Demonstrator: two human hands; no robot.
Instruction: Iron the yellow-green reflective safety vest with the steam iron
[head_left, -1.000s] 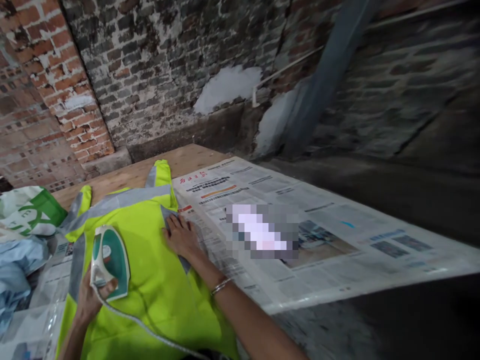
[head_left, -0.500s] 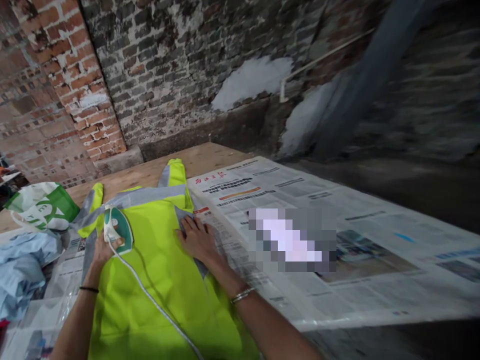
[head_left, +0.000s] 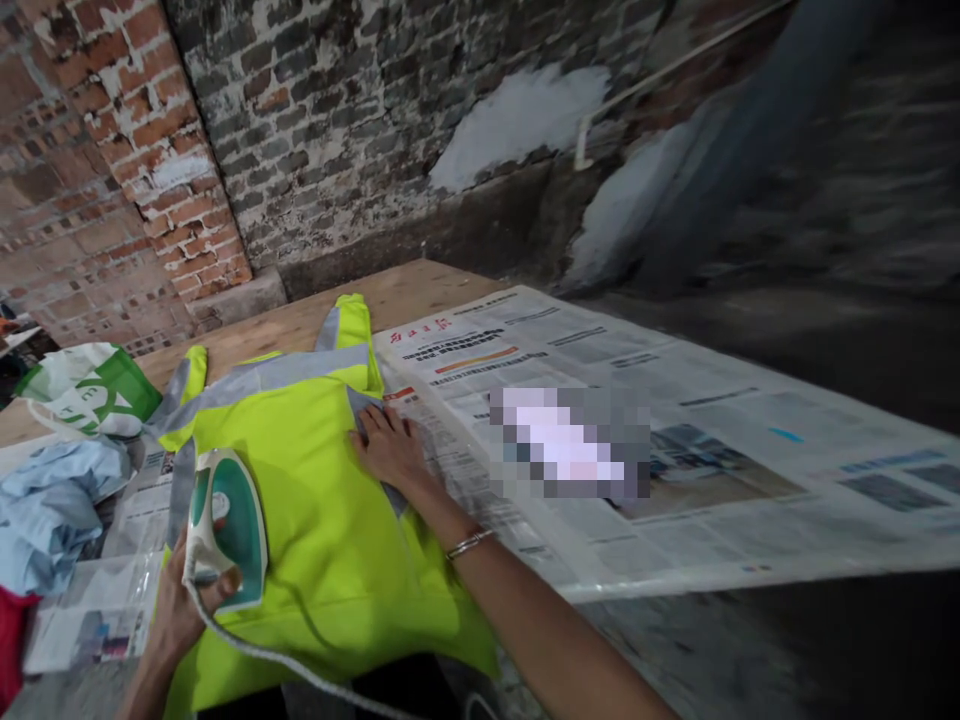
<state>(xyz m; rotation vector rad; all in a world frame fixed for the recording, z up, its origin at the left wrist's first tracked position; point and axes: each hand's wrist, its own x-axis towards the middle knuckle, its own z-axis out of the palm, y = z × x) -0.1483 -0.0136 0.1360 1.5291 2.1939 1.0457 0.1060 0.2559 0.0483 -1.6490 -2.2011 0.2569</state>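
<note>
A bright yellow high-visibility jacket (head_left: pixel 315 510) with grey bands lies spread on the table, its lower hem hanging toward me. My left hand (head_left: pixel 184 600) is wrapped round the handle of a green and white clothes iron (head_left: pixel 244 520), which is over the left part of the jacket. From the iron's heel a pale cord (head_left: pixel 277 658) runs down across the jacket. My right hand (head_left: pixel 390 447) lies flat with fingers stretched out on the jacket's right edge, beside a grey band. Whether the iron's soleplate touches the cloth I cannot tell.
Newspaper (head_left: pixel 720 400) under clear plastic covers the wooden table (head_left: pixel 420 290). On the left are a green and white bag (head_left: pixel 94 390), a crumpled light blue cloth (head_left: pixel 56 500) and a red cloth (head_left: pixel 11 640). A blurred-out object (head_left: pixel 566 440) lies on the right. Behind stands a brick wall (head_left: pixel 322 130).
The iron has come down the jacket toward me in my left hand and looks larger. My right hand keeps its place on the jacket. The view has shifted slightly.
</note>
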